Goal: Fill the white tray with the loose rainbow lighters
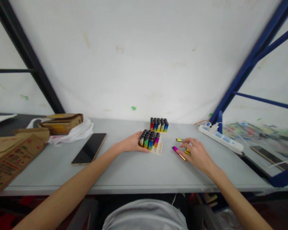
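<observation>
My left hand (132, 142) is wrapped round the left side of a block of colourful lighters (147, 142) with black tops. They stand upright in a white holder (158, 149), whose right part shows bare holes. On the desk to its right, my right hand (194, 151) hovers over several loose lighters, fingers curved and apart. A pink and gold lighter (179, 153) lies beside the thumb. Yellow ones (188, 152) are partly hidden under the fingers, and another lighter (179, 139) lies just behind the hand.
A second block of upright lighters (159, 124) stands near the wall. To the left are a phone (90, 148), a small cardboard box (62, 124) on a white plastic bag (83, 129), and a larger carton (16, 156). A power strip (220, 139) lies to the right by a blue frame (251, 64).
</observation>
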Tool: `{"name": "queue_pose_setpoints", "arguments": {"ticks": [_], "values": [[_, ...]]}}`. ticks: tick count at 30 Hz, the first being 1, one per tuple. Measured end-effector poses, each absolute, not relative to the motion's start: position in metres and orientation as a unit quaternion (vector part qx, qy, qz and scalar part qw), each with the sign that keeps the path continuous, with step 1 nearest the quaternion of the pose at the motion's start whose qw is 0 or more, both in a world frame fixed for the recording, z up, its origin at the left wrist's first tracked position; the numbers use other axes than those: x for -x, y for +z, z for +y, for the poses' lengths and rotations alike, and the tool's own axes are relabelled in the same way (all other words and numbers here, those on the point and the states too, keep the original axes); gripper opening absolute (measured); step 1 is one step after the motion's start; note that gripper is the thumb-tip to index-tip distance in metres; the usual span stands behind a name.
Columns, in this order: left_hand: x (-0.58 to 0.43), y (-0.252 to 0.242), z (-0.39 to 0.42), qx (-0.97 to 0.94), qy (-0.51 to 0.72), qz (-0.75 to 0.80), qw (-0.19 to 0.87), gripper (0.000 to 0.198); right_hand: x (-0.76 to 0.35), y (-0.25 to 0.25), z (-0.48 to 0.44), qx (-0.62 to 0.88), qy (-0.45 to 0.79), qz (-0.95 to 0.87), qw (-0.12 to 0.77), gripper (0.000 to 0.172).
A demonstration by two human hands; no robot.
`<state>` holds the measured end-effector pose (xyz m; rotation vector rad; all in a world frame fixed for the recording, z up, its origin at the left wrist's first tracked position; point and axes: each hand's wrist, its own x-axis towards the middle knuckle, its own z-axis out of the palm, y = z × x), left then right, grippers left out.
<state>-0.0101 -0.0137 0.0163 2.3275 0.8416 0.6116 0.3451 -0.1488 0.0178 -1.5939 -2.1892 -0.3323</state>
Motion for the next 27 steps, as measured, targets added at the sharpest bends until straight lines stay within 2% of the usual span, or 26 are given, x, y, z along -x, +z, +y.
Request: {"name": "queue_pose_setpoints", "arguments": {"ticks": [3,6,11,13,16,19,24,27], "values": [[0.010,0.015,-0.013,-0.875,0.233,0.310,0.289,0.091,-0.337,0.013,-0.130,0.561,-0.092,-0.800,0.193,0.019],[0.010,0.014,-0.012,-0.876,0.236,0.308,0.288,0.089,-0.329,0.013,-0.113,0.545,0.025,-0.801,0.246,0.018],[0.009,0.013,-0.013,-0.875,0.247,0.302,0.286,0.090,-0.301,0.035,-0.091,0.480,0.288,-0.720,0.409,0.043],[0.009,0.013,-0.012,-0.875,0.246,0.305,0.285,0.090,-0.287,0.048,-0.081,0.450,0.330,-0.695,0.453,0.050],[0.009,0.012,-0.012,-0.876,0.245,0.305,0.282,0.089,-0.267,0.059,-0.063,0.428,0.363,-0.665,0.492,0.051],[0.009,0.013,-0.012,-0.876,0.243,0.302,0.287,0.088,-0.256,0.054,-0.050,0.451,0.362,-0.631,0.518,0.054],[0.009,0.014,-0.014,-0.878,0.240,0.296,0.289,0.088,-0.256,0.034,-0.052,0.520,0.198,-0.651,0.517,0.062],[0.009,0.015,-0.014,-0.879,0.239,0.299,0.284,0.087,-0.260,0.032,-0.059,0.552,0.146,-0.634,0.521,0.066]]}}
